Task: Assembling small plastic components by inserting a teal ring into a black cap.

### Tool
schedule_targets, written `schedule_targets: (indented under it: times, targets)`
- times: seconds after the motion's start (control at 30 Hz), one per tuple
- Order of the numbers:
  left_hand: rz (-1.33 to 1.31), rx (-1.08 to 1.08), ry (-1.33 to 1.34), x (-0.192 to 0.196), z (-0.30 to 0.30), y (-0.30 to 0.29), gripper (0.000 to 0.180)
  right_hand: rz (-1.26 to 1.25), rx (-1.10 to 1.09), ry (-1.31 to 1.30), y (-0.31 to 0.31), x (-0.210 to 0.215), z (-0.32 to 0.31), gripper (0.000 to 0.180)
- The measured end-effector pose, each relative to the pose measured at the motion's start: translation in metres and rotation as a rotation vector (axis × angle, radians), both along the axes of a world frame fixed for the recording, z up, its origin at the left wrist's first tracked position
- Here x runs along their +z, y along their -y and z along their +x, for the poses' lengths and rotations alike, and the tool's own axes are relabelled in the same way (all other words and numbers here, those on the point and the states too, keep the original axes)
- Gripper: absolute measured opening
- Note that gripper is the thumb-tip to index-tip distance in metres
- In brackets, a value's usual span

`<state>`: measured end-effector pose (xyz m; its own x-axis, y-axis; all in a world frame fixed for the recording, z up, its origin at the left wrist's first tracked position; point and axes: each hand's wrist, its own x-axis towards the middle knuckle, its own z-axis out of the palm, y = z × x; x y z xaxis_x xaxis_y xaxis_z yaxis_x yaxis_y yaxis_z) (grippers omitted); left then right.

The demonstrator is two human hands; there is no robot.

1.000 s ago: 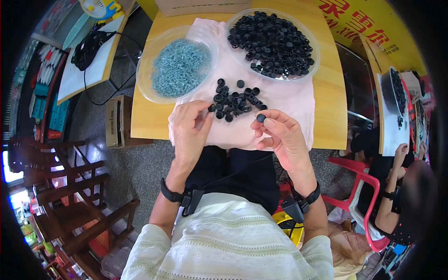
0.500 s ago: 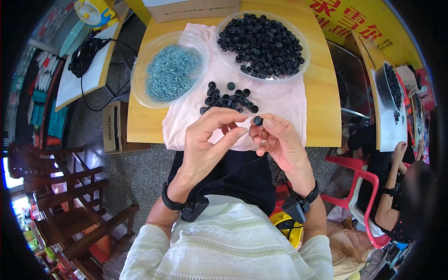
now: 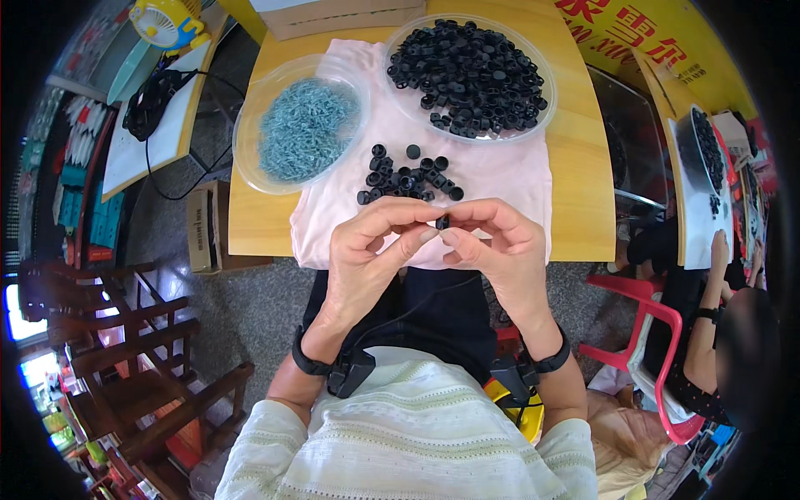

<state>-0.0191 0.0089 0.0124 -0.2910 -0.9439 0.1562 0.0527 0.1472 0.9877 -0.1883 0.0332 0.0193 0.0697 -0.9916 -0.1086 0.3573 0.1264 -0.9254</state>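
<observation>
A small round black plastic cap (image 3: 442, 222) is pinched between my two hands above the near edge of the cloth. My right hand (image 3: 498, 250) has it by thumb and index finger. From the other side, the thumb and index fingertips of my left hand (image 3: 367, 254) close in against the cap; anything small between them is hidden. Just beyond my fingers, several loose black caps (image 3: 406, 179) lie on the pale pink cloth (image 3: 517, 179). Farther off, a clear round tub (image 3: 242, 158) holds small bluish clear pieces, and another clear tub (image 3: 546, 121) is heaped with black caps.
A cardboard box (image 3: 342, 17) stands at the far edge of the wooden table (image 3: 575, 192). Left are a side table with black cable (image 3: 154, 104) and a wooden chair (image 3: 137, 392). At right, another person (image 3: 704, 350) sits on a red chair (image 3: 625, 358) beside a table.
My right hand has moved left, bringing the black cap to my left fingertips and turning it edge-on. The left hand has stayed nearly in place.
</observation>
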Motion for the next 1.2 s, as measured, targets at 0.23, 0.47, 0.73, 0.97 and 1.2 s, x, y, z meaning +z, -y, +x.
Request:
schedule_targets:
  times: [0.23, 0.47, 0.73, 0.97, 1.2]
  targets:
    - [0.212, -0.015, -0.139, -0.006, 0.002, -0.004, 0.02, -0.21, -0.097, -0.331, -0.003, -0.001, 0.004, 0.019]
    - [0.234, -0.016, -0.207, -0.009, -0.001, -0.006, 0.021, -0.335, -0.156, -0.498, 0.0, -0.004, 0.005, 0.015]
    - [0.174, 0.015, -0.184, -0.007, -0.006, -0.005, 0.025, -0.352, -0.206, -0.597, -0.004, 0.003, 0.008, 0.013]
    - [0.361, -0.107, -0.38, -0.014, -0.001, -0.002, 0.025, -0.191, -0.024, -0.368, 0.004, 0.001, -0.006, 0.016]
    - [0.556, -0.193, -0.511, -0.011, 0.002, 0.004, 0.028, -0.069, 0.092, -0.163, 0.005, 0.001, -0.007, 0.018]
